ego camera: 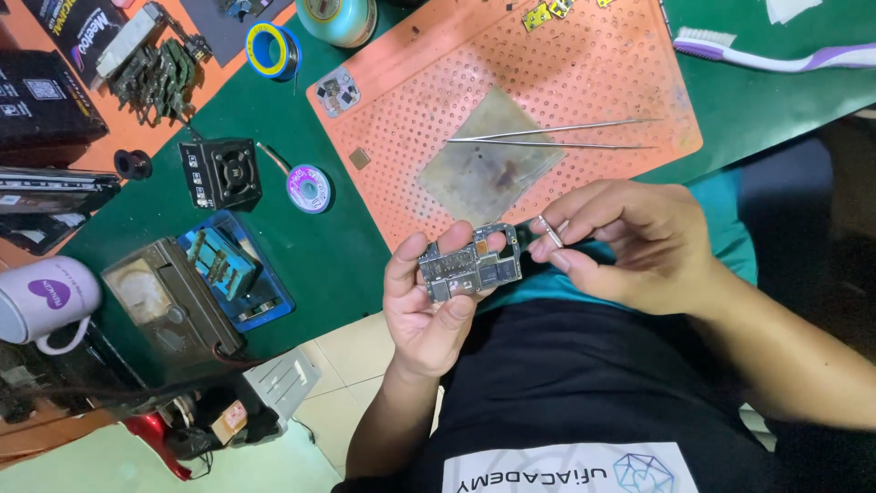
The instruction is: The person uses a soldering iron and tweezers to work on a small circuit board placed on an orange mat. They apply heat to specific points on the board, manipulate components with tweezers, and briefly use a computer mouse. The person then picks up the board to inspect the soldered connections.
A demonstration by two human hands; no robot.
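Note:
My left hand (pixel 422 306) holds a small phone circuit board (pixel 470 265) upright between thumb and fingers, above my lap at the desk's front edge. The board is grey with metal shields and dark chips. My right hand (pixel 634 242) is just to the right of it and pinches a small thin silver metal piece (pixel 550 231) between thumb and fingertips, close to the board's right end. Whether the piece touches the board I cannot tell.
An orange perforated mat (pixel 593 73) lies on the green desk mat (pixel 301 237), bearing thin tweezers (pixel 547 137) and a worn square plate (pixel 484 169). A toothbrush (pixel 776 57), solder spool (pixel 308 188), black fan block (pixel 221 172), blue fixture (pixel 233 267) and white mug (pixel 46 301) stand around.

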